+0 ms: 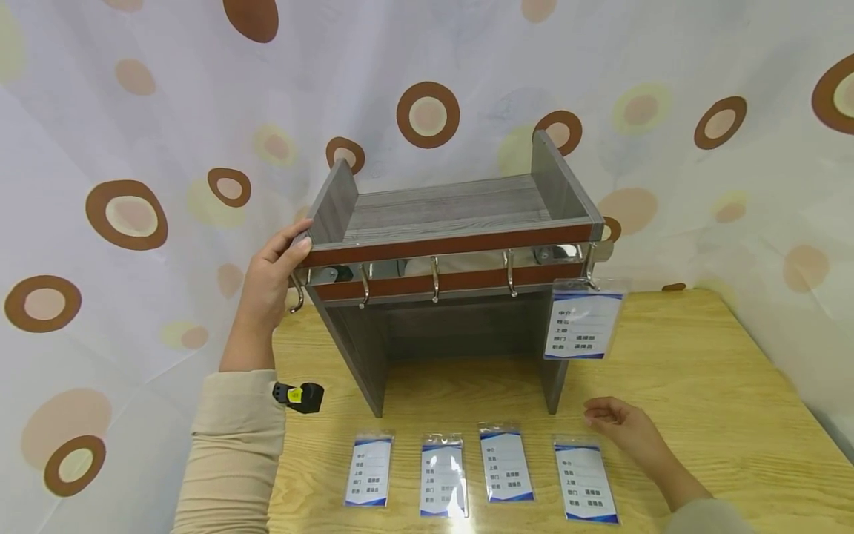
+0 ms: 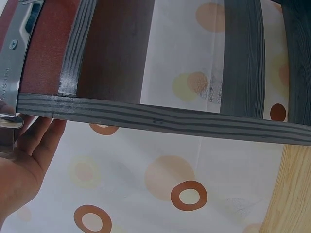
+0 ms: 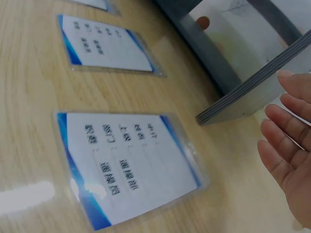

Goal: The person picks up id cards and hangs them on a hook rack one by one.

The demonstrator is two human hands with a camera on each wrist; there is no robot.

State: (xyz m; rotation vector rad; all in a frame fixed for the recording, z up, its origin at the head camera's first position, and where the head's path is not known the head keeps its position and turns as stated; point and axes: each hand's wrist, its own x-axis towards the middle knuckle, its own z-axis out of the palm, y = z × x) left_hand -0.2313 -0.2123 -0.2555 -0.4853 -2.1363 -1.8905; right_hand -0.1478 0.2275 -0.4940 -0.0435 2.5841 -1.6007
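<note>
A left hand (image 1: pixel 270 276) grips the corner of a hook rack (image 1: pixel 454 244); the right hand (image 1: pixel 625 428), fingers loose and empty, hovers just right of a name badge (image 1: pixel 586 480). Bracing the hook rack and pinching the name badge's top edge seems wisest.

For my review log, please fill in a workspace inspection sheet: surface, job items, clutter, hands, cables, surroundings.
Surface: light wood-grain table.
Job's things: grey rack with five hooks; one badge on the rightmost hook, four badges lying on the table in front.
Clutter: nothing seen.
Hands: left hand grips the rack's left end; right hand holds nothing, beside the rightmost lying badge.
Cables: nothing seen.
Surroundings: circle-patterned covering behind the table.
</note>
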